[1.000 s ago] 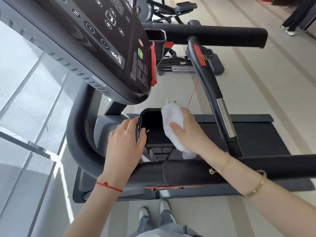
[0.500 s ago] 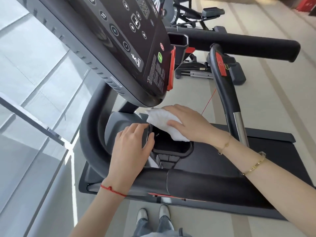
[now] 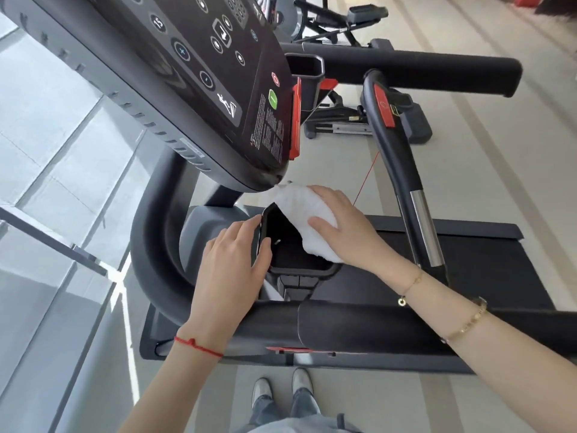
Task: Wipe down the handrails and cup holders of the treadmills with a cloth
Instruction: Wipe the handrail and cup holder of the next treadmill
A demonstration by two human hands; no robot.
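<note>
A black cup holder sits under the treadmill's console. My left hand grips the holder's left rim, thumb inside and fingers outside. A white cloth lies over the holder's far right rim. My right hand holds the cloth against that rim, with its thumb on the inner side. A black padded handrail runs across just below my wrists. A second cup holder and the far handrail lie beyond the console.
A curved grip bar with a chrome section and red tag rises right of the holder. The treadmill belt lies below. Glass panels border the left. Another exercise machine stands farther off on the floor.
My right hand has slid the cloth from the holder's right edge up to its far rim. The left hand has kept its grip on the left rim. The camera has shifted a little.
</note>
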